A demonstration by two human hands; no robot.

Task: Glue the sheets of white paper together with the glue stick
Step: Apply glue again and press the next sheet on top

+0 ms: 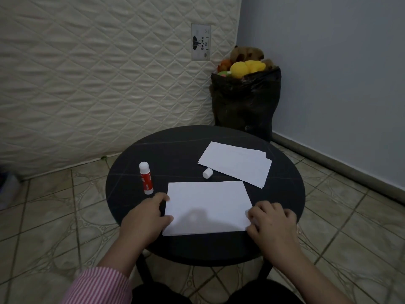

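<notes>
- Both hands are laid flat, nothing pinched: the left hand (146, 216) is pressed palm-down on the left edge of a white paper sheet (208, 207), the right hand (272, 223) with fingers curled on its right corner.
- Beyond the left hand, an uncapped red-and-white glue stick (146, 177) is stood upright.
- Its small white cap (207, 173) is lain past the sheet, just beside a loose paper stack (235, 163).
- All is borne by a round, matte black table (285, 194).

Far-left worktop (166, 145) is open to you | upright glue stick (146, 177) blocks the left | loose cap (207, 173) sits mid-worktop, just beside the paper stack (235, 163) filling far right | near sheet (208, 207) flanked by your hands
</notes>
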